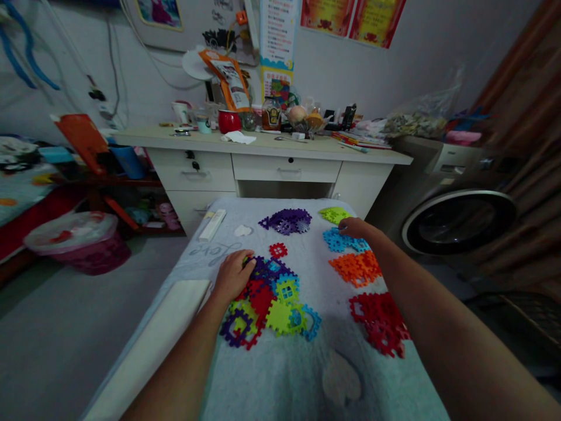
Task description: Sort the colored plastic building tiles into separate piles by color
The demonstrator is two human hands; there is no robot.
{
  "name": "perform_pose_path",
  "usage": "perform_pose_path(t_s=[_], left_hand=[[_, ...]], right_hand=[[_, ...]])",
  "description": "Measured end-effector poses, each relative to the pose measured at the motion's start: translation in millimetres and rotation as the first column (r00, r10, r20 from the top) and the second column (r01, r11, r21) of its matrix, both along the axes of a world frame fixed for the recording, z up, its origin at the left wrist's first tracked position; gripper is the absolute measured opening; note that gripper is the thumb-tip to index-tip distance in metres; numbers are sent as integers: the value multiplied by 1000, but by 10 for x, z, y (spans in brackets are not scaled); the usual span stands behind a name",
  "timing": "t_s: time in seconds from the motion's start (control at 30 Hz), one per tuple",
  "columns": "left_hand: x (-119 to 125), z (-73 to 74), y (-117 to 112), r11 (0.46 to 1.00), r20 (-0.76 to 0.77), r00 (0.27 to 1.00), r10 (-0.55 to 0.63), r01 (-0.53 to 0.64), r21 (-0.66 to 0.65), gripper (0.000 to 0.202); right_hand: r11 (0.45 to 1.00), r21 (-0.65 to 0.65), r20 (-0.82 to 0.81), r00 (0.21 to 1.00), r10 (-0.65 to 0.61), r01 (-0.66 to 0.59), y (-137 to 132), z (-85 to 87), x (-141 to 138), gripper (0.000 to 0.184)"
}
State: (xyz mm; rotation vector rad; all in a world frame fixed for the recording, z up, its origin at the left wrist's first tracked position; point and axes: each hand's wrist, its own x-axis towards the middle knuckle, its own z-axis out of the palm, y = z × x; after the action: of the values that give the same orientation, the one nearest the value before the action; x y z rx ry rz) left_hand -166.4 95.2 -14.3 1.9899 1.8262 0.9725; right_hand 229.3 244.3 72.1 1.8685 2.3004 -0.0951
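Note:
My left hand [234,273] rests at the left edge of a mixed pile of interlocking plastic building pieces. Its fingers curl in beside a purple piece [263,269], with a bit of green by the thumb; what they grip is hidden. Red, yellow-green [280,316] and blue pieces lie in that pile, and a small red square piece [277,250] sits just beyond it. Over on the right, my right hand [356,227] reaches to the blue pieces [335,240], fingers drawn together at their far edge. Whether a piece is between those fingers cannot be made out.
Separate heaps hold purple [289,221], lime [334,214], orange [357,269] and red pieces [380,321]. A white box [213,225] lies at the cloth-covered table's far left. Behind stands a cluttered desk [287,153], with a washing machine [456,199] to its right.

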Motion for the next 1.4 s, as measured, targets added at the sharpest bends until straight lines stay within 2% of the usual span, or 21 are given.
perform_pose_path(t_s=[0.27, 0.47, 0.67, 0.8, 0.93, 1.07, 1.2, 1.27, 1.4], left_hand=[[-6, -20, 11, 1000, 10, 1000, -3, 3, -8, 36], [-13, -40, 23, 1000, 13, 1000, -12, 12, -7, 38], [-10, -22, 13, 1000, 7, 1000, -13, 13, -19, 39], [-7, -14, 9, 1000, 9, 1000, -9, 9, -19, 38], [7, 36, -6, 999, 16, 1000, -8, 8, -31, 39], [23, 91, -30, 999, 42, 999, -18, 19, -34, 42], [19, 72, -31, 1000, 69, 997, -30, 30, -3, 40], [9, 46, -21, 999, 90, 996, -26, 25, 20, 38], [-8, 15, -8, 999, 147, 989, 2, -7, 39, 36]], right_hand=[[999, -23, -81, 996, 42, -44, -22, 72, 78, 26], [999, -38, -116, 993, 32, -37, -79, 78, 72, 34], [1000, 10, -141, 990, -16, 17, -159, -1, -43, 32], [994, 92, -176, 984, -34, 51, -197, 94, -99, 37], [970, 241, -309, 950, 44, 33, -276, 290, -303, 34], [968, 232, -444, 876, 189, -91, -454, 382, -750, 27], [949, 119, -466, 828, 312, -290, -671, 221, -1270, 23], [937, 70, -435, 835, 338, -343, -745, 62, -1484, 26], [909, 82, -326, 851, 411, -408, -780, -259, -1759, 35]])
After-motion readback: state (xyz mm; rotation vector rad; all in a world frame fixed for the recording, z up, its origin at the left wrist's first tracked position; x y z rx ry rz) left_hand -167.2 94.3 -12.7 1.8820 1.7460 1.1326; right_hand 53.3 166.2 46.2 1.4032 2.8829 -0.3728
